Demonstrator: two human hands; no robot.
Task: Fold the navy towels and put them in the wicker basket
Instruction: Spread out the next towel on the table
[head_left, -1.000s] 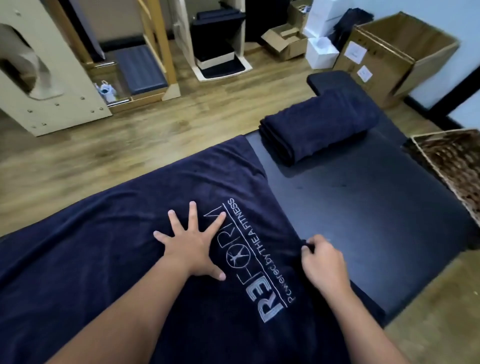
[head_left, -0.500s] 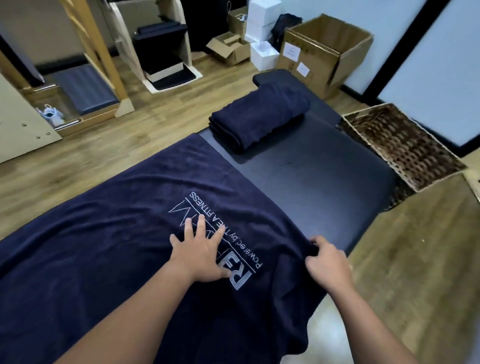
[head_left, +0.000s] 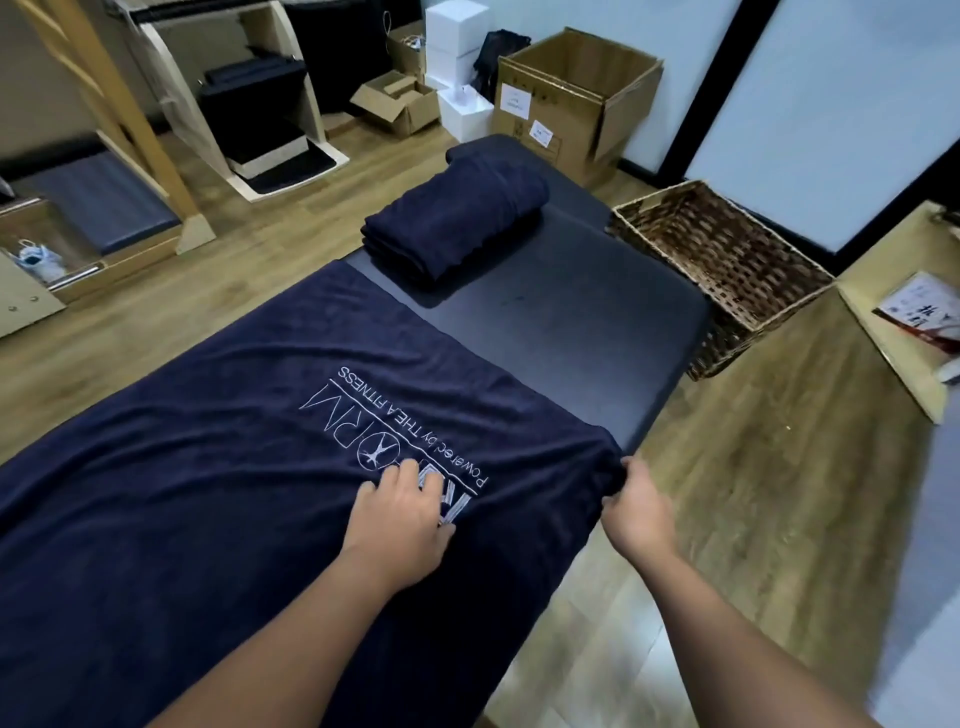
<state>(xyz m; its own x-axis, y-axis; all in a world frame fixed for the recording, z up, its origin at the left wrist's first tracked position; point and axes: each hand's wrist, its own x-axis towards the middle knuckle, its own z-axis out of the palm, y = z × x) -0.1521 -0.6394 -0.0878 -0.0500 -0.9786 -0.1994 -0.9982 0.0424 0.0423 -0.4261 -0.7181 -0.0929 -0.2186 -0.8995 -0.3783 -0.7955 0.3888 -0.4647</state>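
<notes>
A large navy towel (head_left: 197, 467) with white lettering lies spread over the black padded table (head_left: 587, 332). My left hand (head_left: 400, 519) lies on the towel over the logo's near end, its fingers bent onto the cloth. My right hand (head_left: 636, 509) pinches the towel's right corner at the table's right edge. A folded navy towel (head_left: 457, 223) sits at the far end of the table. The wicker basket (head_left: 727, 270) stands on the floor to the right of the table's far end, with nothing visible inside.
A big open cardboard box (head_left: 576, 98) stands beyond the table, with white boxes (head_left: 457, 47) and a small carton (head_left: 400, 104) next to it. Wooden fitness equipment (head_left: 156, 130) lines the far left. A low wooden shelf (head_left: 904, 322) with a booklet sits at the right.
My left hand's spread fingers have drawn together and slid back along the logo. My right hand kept hold of the towel corner. The view swung right, showing the whole basket.
</notes>
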